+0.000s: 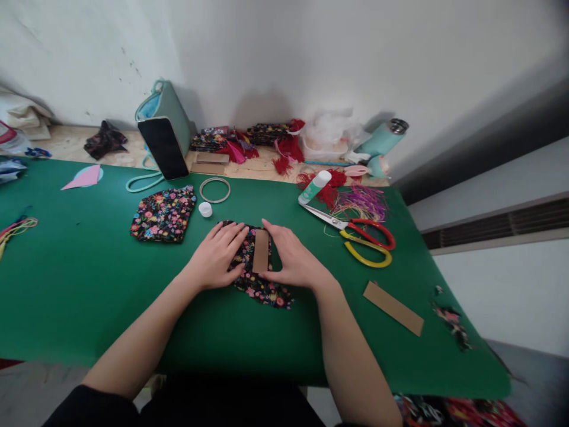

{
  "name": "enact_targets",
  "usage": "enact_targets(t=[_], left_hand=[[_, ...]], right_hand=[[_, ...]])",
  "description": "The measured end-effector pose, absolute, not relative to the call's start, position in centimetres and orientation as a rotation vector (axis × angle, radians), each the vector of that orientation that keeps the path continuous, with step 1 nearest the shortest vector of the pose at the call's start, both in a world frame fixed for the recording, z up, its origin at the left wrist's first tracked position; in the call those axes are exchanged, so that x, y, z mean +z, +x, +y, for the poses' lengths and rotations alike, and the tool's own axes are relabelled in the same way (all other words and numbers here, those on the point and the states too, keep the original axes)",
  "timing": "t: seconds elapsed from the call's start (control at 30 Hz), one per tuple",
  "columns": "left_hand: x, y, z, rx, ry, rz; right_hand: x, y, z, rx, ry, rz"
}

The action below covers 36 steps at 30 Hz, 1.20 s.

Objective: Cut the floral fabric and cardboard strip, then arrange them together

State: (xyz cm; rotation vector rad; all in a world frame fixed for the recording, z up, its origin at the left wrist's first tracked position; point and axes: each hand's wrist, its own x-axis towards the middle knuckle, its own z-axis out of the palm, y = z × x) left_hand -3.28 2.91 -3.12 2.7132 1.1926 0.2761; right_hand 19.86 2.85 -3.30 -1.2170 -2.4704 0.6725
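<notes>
A brown cardboard strip (260, 251) lies upright on a piece of black floral fabric (262, 289) on the green table cover (89, 284). My left hand (219, 255) rests flat on the fabric just left of the strip, fingers together and pressing down. My right hand (291, 261) lies on the strip's right side, thumb and fingers touching its edge and the fabric under it. Neither hand lifts anything.
A second floral fabric piece (163, 214), a white cap (205, 209) and a metal ring (215, 190) lie to the left. Red and yellow scissors (362, 236), a glue stick (315, 187), another cardboard strip (393, 308) lie right. A phone (163, 148), bag and fabric pile stand behind.
</notes>
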Motion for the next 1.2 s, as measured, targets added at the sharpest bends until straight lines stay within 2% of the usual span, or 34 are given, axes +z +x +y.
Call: enact_targets(t=[0.23, 0.43, 0.6, 0.73, 0.93, 1.07, 1.2], left_hand=[[-4.7, -2.8, 2.9, 0.107, 2.669, 1.229], [-5.3, -0.6, -0.4, 0.125, 2.481, 1.715], [-6.7, 0.8, -2.0, 0.114, 2.472, 1.664], [-6.3, -0.4, -0.7, 0.096, 2.492, 1.530], [-3.4, -3.3, 2.1, -0.013, 2.546, 0.816], [-4.1, -1.4, 1.2, 0.296, 2.429, 1.304], [-6.2, 1.2, -0.1, 0.311, 2.398, 1.611]], right_hand=[[-3.5, 19.7, 2.9, 0.644, -1.209, -2.495], [-3.5, 19.9, 3.0, 0.710, -1.214, -2.467], [-2.9, 20.5, 2.9, 0.792, -1.274, -2.430], [-2.5, 21.3, 3.0, 0.846, -1.274, -2.364], [-2.1, 22.3, 3.0, 0.812, -1.293, -2.242], [-1.9, 22.3, 2.9, 0.787, -1.304, -2.213], [-1.9, 22.2, 2.8, 0.818, -1.279, -2.217]])
